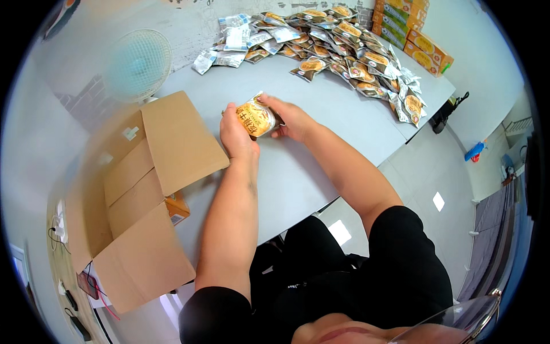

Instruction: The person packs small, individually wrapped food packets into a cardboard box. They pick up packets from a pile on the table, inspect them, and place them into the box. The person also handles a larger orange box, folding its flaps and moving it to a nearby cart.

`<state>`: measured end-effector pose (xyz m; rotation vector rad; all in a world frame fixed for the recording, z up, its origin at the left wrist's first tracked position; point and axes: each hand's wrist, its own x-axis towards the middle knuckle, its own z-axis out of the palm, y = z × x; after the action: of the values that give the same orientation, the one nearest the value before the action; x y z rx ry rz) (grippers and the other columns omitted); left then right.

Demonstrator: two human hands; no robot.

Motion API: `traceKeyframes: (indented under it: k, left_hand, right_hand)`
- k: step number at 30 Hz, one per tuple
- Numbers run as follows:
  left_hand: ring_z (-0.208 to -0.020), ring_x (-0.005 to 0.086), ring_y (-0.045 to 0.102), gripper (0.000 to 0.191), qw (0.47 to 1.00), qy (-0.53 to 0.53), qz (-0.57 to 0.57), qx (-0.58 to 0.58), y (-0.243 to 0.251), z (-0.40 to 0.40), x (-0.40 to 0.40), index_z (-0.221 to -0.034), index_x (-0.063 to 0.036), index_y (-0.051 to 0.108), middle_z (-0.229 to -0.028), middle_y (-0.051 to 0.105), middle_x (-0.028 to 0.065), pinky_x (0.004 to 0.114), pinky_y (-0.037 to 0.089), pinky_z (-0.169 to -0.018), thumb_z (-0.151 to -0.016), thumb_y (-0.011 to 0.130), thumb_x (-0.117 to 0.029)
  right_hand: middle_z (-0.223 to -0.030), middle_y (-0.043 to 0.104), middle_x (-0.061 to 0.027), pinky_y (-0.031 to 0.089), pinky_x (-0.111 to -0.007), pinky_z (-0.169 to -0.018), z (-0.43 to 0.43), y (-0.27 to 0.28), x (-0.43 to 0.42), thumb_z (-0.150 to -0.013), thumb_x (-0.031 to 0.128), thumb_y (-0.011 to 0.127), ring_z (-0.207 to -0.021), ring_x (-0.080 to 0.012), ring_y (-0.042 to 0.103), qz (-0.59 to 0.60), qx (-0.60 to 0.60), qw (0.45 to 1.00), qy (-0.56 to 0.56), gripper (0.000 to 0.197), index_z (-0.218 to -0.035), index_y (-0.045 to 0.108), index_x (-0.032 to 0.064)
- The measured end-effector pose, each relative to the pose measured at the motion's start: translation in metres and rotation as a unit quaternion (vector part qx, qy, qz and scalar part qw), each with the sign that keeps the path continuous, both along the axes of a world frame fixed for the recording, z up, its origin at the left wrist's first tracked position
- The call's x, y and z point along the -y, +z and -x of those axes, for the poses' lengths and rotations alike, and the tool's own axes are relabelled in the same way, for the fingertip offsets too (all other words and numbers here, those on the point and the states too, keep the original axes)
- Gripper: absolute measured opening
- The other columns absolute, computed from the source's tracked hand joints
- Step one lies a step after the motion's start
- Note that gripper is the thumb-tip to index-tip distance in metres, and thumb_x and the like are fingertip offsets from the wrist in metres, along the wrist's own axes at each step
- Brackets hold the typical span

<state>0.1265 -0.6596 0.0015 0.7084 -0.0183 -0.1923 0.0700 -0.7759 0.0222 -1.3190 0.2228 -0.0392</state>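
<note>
Both hands hold a yellow-and-brown printed food packet [255, 115] above the light grey table [296, 172]. My left hand [238, 133] grips its left side, thumb along the edge. My right hand [292, 118] holds the right side, with its thumb near the top corner. Dark wrapping shows under the packet by the right fingers; whether this is a second packet I cannot tell. Beyond the hands lies a long heap of similar packets [311, 65], some turned to their silver-white backs. To the left of my left forearm stands a cardboard box [129, 189] with its flaps spread.
An orange carton [177, 208] shows partly behind the box flap. Stacked orange and green cartons [397, 19] and more orange cartons [427, 53] stand at the back right. An electric fan [137, 64] is at the back left. A phone [87, 284] with cables lies beside the box.
</note>
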Motion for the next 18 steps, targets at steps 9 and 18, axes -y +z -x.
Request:
traceKeyframes:
  k: [9,18]
  left_hand:
    - [-0.08,0.0183,0.062,0.032,1.0,-0.002,0.004,0.007,0.004,-0.002,-0.004,-0.102,-0.0012,0.055,-0.092,0.061,0.0087,0.034,0.052,-0.071,-0.095,0.056,-0.032]
    - [-0.078,0.0158,0.062,0.032,0.983,-0.179,-0.003,0.034,0.019,0.008,-0.005,-0.1,-0.0047,0.056,-0.088,0.06,0.005,0.033,0.053,-0.07,-0.095,0.059,-0.036]
  right_hand:
    - [-0.061,0.057,-0.0021,0.041,-0.023,-0.043,0.007,-0.005,0.012,-0.081,0.066,0.065,-0.049,-0.0096,0.054,0.154,-0.078,0.977,0.122,0.059,-0.08,0.06,0.0066]
    - [-0.062,0.059,-0.0042,0.043,-0.024,-0.042,0.029,0.004,0.042,-0.086,0.05,0.067,-0.05,-0.0119,0.057,0.181,-0.009,0.961,0.21,0.048,-0.087,0.063,0.0028]
